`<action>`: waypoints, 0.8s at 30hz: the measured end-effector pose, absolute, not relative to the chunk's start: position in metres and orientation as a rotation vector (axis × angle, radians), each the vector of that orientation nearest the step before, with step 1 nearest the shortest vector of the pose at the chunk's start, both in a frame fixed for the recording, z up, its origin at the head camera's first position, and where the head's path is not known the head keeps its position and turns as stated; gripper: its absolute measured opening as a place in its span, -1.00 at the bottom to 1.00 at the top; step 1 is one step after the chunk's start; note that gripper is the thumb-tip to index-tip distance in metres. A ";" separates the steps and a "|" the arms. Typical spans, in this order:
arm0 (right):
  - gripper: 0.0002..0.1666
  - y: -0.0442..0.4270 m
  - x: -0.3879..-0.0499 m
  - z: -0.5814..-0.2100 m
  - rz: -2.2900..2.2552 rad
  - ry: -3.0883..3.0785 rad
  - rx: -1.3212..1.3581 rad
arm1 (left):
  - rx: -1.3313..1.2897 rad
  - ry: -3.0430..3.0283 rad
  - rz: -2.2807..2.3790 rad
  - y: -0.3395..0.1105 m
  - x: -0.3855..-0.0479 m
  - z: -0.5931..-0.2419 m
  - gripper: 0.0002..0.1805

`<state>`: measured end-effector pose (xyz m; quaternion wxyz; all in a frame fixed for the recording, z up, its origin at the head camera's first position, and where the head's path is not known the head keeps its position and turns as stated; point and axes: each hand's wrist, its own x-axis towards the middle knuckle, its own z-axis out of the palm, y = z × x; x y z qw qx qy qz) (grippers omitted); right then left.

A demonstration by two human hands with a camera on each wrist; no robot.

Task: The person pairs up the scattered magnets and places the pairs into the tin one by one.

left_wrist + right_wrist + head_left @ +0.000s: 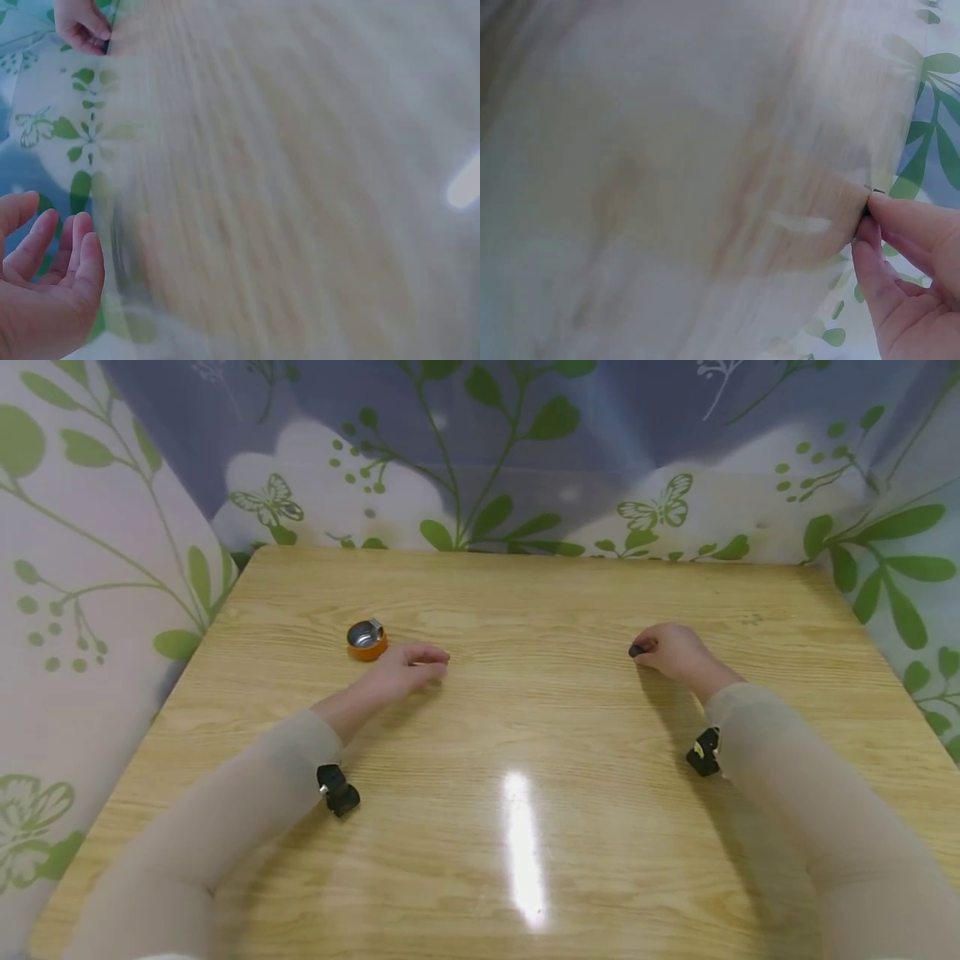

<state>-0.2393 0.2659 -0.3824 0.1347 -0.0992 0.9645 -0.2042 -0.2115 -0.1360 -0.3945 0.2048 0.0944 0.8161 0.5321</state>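
Between its thumb and fingers my right hand (pixel 678 653) pinches a small black object (pixel 637 651) over the right half of the table. Its kind does not show; in the right wrist view only a dark sliver (pixel 868 204) peeks out at the fingertips. My left hand (pixel 405 673) hovers over the left half with loosely bent fingers, and nothing shows between them in the left wrist view, where the left hand (pixel 56 277) is seen from the palm side. Just beyond that hand sits a small round orange bowl (pixel 367 652) with a shiny metal inside and a metal tab at its rim.
Both hands are over a light wooden table (pixel 480 718) with a bright glare streak near its front. A leaf-patterned curtain (pixel 487 460) closes off the back and both sides. Black wrist cameras are strapped at the left cuff (pixel 338 790) and right cuff (pixel 703 752).
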 end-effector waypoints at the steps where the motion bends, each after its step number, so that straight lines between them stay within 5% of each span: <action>1: -0.62 0.266 -0.239 -0.383 -0.592 2.794 -0.285 | 0.246 2.271 1.492 -0.140 -0.210 -0.395 -0.60; 17: -0.65 0.264 -0.238 -0.383 -0.594 2.797 -0.304 | 0.010 2.360 1.486 -0.216 -0.184 -0.406 -0.51; 24: -0.65 0.266 -0.239 -0.383 -0.584 2.801 -0.315 | -0.156 2.462 1.530 -0.230 -0.204 -0.402 -0.13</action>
